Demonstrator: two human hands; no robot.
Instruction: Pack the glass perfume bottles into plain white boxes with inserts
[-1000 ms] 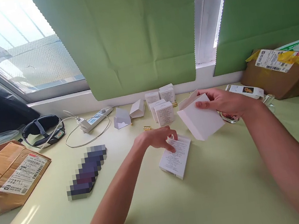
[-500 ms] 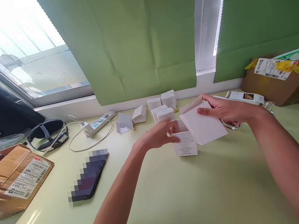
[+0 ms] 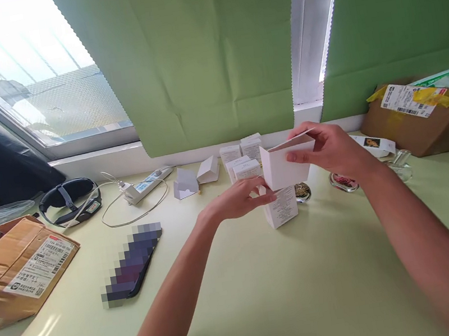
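A small white box (image 3: 282, 209) with printed text stands on the table, slightly turned. My left hand (image 3: 242, 196) grips its upper left edge between thumb and fingers. My right hand (image 3: 327, 147) pinches a folded white paper sleeve (image 3: 286, 168) by its right side, thumb on the front face. The sleeve is over the box and hides its top; whether the two touch I cannot tell. Behind my left hand are several similar white boxes (image 3: 246, 169). A round, shiny-rimmed case (image 3: 303, 192) lies partly hidden behind the box, and a reddish oval one (image 3: 344, 182) lies below my right hand.
Flattened white cartons (image 3: 208, 170) lie beside a power strip (image 3: 148, 185) with a looping cable. At left are a dark phone (image 3: 139, 264), a head strap device (image 3: 70, 203) and a cardboard box (image 3: 31, 267). Another cardboard box (image 3: 417, 120) stands back right, near a clear glass object (image 3: 402, 168).
My right hand has lifted and turned the white sleeve, moving it left over the small box. The small box has rotated a little. The round case behind it now shows.
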